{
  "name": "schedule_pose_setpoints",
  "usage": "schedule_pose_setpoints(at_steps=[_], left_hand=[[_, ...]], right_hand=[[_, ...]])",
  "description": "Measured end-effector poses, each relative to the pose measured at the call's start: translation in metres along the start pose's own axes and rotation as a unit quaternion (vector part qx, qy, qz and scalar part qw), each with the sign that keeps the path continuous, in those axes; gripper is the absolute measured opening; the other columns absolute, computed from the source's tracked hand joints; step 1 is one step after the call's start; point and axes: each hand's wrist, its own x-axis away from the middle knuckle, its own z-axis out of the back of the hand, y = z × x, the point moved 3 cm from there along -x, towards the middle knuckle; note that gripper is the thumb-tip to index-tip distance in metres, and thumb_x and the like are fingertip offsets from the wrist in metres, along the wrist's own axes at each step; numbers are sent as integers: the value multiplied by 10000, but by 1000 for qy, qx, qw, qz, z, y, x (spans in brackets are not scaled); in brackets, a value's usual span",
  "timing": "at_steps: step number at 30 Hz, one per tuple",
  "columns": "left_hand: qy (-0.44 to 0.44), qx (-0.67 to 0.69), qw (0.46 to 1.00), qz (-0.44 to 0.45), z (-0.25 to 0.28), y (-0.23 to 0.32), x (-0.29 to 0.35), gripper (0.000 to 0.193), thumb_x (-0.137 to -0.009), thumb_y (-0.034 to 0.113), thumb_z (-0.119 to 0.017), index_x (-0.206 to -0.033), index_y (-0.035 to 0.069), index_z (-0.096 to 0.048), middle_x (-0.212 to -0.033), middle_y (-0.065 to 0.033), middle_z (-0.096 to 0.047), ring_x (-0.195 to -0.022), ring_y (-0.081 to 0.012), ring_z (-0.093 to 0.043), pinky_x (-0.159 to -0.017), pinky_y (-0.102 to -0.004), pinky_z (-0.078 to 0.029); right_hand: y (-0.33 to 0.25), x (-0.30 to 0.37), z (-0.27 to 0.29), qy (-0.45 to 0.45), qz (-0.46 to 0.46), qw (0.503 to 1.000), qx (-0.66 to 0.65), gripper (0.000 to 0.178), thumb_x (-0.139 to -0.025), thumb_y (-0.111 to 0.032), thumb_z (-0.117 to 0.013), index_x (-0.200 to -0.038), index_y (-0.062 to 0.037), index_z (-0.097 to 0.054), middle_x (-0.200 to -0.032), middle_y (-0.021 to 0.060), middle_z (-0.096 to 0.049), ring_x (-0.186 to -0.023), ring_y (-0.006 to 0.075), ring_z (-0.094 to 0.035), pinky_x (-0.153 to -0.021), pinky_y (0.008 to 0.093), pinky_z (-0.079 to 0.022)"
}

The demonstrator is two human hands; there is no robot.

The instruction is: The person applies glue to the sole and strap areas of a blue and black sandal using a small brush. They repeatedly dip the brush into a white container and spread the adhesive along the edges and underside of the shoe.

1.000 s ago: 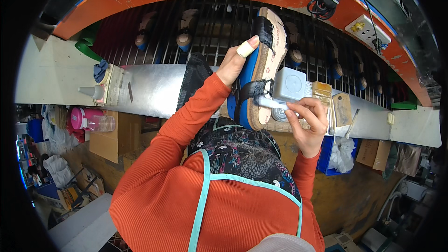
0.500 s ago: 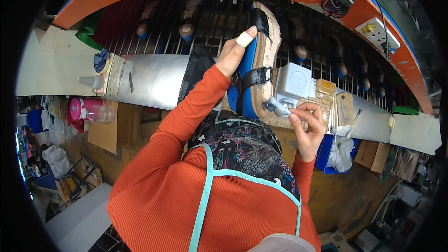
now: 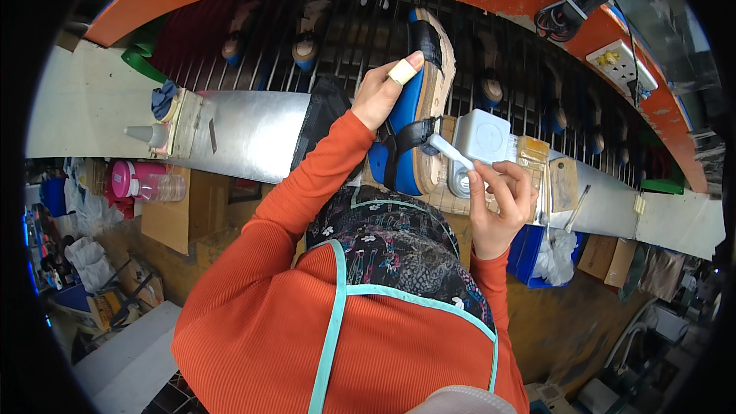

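Observation:
My left hand [image 3: 377,96], with a yellowish wrap on the thumb, grips a sandal sole [image 3: 440,92] with black straps, fitted on a blue shoe last [image 3: 404,113]. The sandal is tilted up on its side, its pale underside turned to the right. Between my right thumb and fingers is a small white-handled brush [image 3: 452,150]. Its tip meets the sandal by the lower black strap [image 3: 415,133]; the bristles are hard to make out. My right hand [image 3: 502,205] is closed in a pinch just below a white square container [image 3: 481,136].
Behind the sandal runs a rack of metal rods [image 3: 345,38] carrying several more sandals on blue lasts. A metal plate [image 3: 253,130] and a grey nozzle [image 3: 149,134] lie to the left. A blue bin [image 3: 524,254] with plastic bags sits below the bench at right.
The brush has moved up from the sandal's lower end to beside the lower strap. My right hand has shifted slightly left, and the sandal's upper end has tilted a little.

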Motion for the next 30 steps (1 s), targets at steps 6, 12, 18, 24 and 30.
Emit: schedule_pose_setpoints(at_steps=[6,12,18,24,30], left_hand=[[-8,35,999,37,-1,1,-7,684,-852,586,-610,-1101,-50,-652,-973,-106,-658,-862,-138,-608,-795,-256,-480],[-42,27,994,101,-1,-6,-21,828,-788,681,-599,-1164,-55,-620,-1062,-172,-650,-913,-206,-637,-837,-292,-493],[-113,103,967,203,-15,-11,-28,661,-843,636,-582,-1180,69,-618,-1052,-97,-670,-862,-138,-654,-790,-289,-531],[-156,97,946,266,-26,-8,-17,643,-847,675,-537,-1138,114,-654,-1055,-61,-688,-872,-133,-655,-785,-285,-527],[-228,177,915,281,-27,-31,-11,540,-928,576,-501,-1241,147,-599,-1144,-60,-665,-973,-131,-639,-819,-297,-535]], right_hand=[[6,-2,-6,4,27,997,-66,223,-723,-95,-799,-942,-114,-760,-949,37,-613,-714,132,-549,-794,289,-322],[16,-4,-3,-66,4,991,-120,214,-724,-100,-797,-935,-105,-759,-913,24,-617,-702,118,-539,-740,288,-326],[17,-15,1,-67,54,990,-113,226,-704,-99,-805,-925,-120,-762,-879,7,-623,-693,127,-507,-713,290,-330],[14,-30,2,-71,109,983,-130,237,-686,-99,-810,-916,-130,-763,-857,7,-624,-716,142,-515,-701,300,-342],[9,-49,2,-93,162,974,-130,235,-674,-104,-806,-904,-123,-761,-847,13,-627,-759,153,-553,-723,304,-357]])
